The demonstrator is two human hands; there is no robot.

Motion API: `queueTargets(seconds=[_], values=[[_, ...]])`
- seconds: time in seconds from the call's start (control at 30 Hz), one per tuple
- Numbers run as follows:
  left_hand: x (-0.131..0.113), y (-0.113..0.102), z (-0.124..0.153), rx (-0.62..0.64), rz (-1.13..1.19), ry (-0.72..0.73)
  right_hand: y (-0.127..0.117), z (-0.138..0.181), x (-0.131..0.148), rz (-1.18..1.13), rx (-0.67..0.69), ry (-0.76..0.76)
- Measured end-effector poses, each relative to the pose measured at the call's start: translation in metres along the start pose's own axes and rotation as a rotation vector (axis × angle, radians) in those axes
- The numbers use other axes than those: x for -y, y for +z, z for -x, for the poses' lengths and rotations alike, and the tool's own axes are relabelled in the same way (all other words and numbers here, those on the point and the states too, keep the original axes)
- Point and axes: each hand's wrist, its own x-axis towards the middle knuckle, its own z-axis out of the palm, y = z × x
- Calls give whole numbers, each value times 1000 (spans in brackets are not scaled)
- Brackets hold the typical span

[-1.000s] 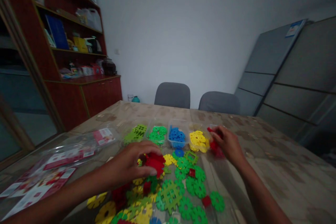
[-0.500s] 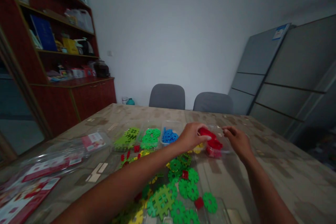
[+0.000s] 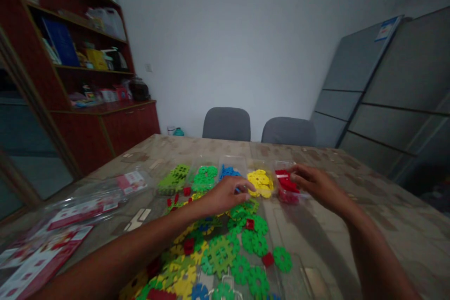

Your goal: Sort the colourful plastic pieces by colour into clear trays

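Note:
My left hand (image 3: 227,193) hovers over the pile of loose plastic pieces, just in front of the tub of blue pieces (image 3: 229,171). Its fingers are curved and apart, and I see nothing held in them. On the right, my right hand (image 3: 312,182) is at the right side of the clear tub of red pieces (image 3: 286,183), thumb and forefinger slightly apart; I cannot tell whether they touch the rim. Between the hands stands a tub of yellow gear-like discs (image 3: 260,183). Below lie green notched discs (image 3: 258,281), a lime grid square (image 3: 221,255) and a small red block (image 3: 267,259).
Left of the blue pieces stand tubs of green discs (image 3: 206,176) and lime squares (image 3: 176,178). Clear packaging with printed labels (image 3: 84,213) lies at the table's left. Two grey chairs (image 3: 227,123) stand behind the patterned table (image 3: 351,168).
My left hand has left the red tub and moved left towards the blue one, uncovering the yellow discs. The right hand has moved in left, over the red tub's side. The view has shifted slightly.

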Motion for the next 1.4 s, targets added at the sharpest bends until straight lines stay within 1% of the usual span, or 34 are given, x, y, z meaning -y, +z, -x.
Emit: queueTargets(seconds=[0.1,0.17,0.2,0.3,0.37,0.43,0.53,0.63,0.7,0.77,0.83,0.87,0.97,1.1,1.2,1.3,1.4], values=[[0,-37,59,64,-44,-16,15,11,25,5,279,-28],[1,-62,96,114,-150,-32,29,17,38,84,450,-12],[4,-73,114,125,-185,-59,37,20,43,153,510,1],[18,-97,160,120,-260,-128,64,26,47,359,588,21],[31,-104,183,92,-295,-192,82,27,44,432,603,27],[42,-105,198,82,-313,-243,98,26,39,461,593,6],[48,-102,201,124,-308,-258,115,23,33,451,613,-62],[44,-99,193,165,-270,-254,120,20,29,403,656,-121],[41,-97,189,122,-265,-284,118,19,26,404,630,-132],[42,-94,188,32,-286,-311,115,19,21,418,570,-126],[45,-88,189,-45,-312,-306,114,20,17,419,520,-124],[47,-85,189,-62,-318,-292,115,20,15,413,502,-129],[50,-76,187,-50,-322,-259,121,20,12,385,493,-156],[52,-70,184,-19,-311,-250,127,18,18,354,515,-171],[54,-69,183,-45,-302,-225,125,17,23,328,514,-174],[55,-68,183,-79,-306,-218,119,16,24,343,469,-143],[50,-66,181,-40,-308,-235,117,16,19,381,443,-119]])
